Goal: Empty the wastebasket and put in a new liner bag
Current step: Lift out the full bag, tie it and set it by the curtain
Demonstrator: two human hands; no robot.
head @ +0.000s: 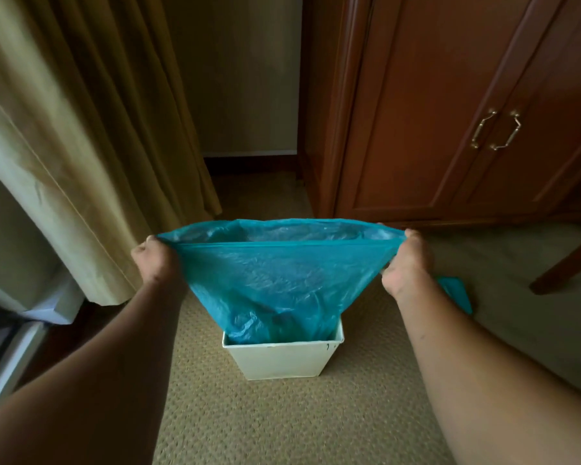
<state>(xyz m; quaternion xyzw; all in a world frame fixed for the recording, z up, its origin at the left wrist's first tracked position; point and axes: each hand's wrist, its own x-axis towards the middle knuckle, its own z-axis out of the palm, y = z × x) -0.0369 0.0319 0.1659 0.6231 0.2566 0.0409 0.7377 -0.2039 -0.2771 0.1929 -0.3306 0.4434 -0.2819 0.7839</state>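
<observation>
A small white square wastebasket (279,360) stands on the carpet in the middle of the view. A blue plastic liner bag (275,280) hangs with its lower end inside the basket and its mouth stretched wide above it. My left hand (155,260) grips the left corner of the bag's rim. My right hand (405,263) grips the right corner. Both fists are closed on the plastic, level with each other. The bottom of the bag is hidden inside the basket.
A beige curtain (91,146) hangs on the left. A brown wooden cabinet (450,105) with brass handles stands at the right rear. A folded blue piece of plastic (457,292) lies on the carpet behind my right wrist. A wooden furniture leg (564,266) is at the right.
</observation>
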